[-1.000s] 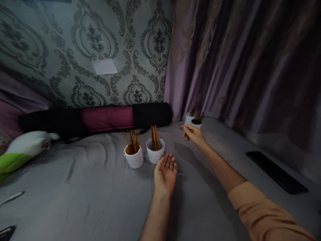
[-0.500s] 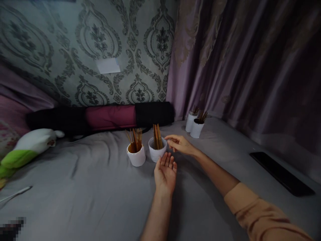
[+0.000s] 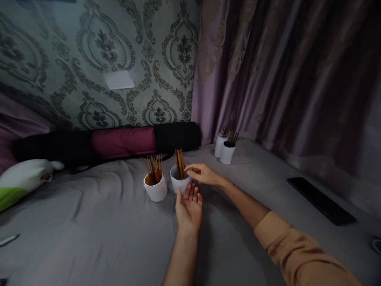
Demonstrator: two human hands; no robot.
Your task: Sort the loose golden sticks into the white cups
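Two white cups stand side by side on the grey bedsheet [image 3: 89,222], each holding several thin sticks: a left cup [image 3: 155,190] and a right cup [image 3: 178,182]. My right hand [image 3: 202,174] reaches to the right cup, its fingertips pinched at the sticks [image 3: 179,163] standing in it. Whether they grip one is too small to see. My left hand [image 3: 188,206] lies open, palm up, just in front of that cup. Two more white cups with sticks [image 3: 224,150] stand farther back by the curtain.
A black and maroon bolster [image 3: 119,142] lies along the patterned wall. A white and green plush toy [image 3: 20,180] rests at the left. A dark phone [image 3: 321,200] lies at the right near the purple curtain [image 3: 282,79]. A pen-like object [image 3: 7,240] sits at the left edge.
My right hand has drawn back from the far cups by the curtain and come to the near right cup. My left hand has stayed open in front of it.
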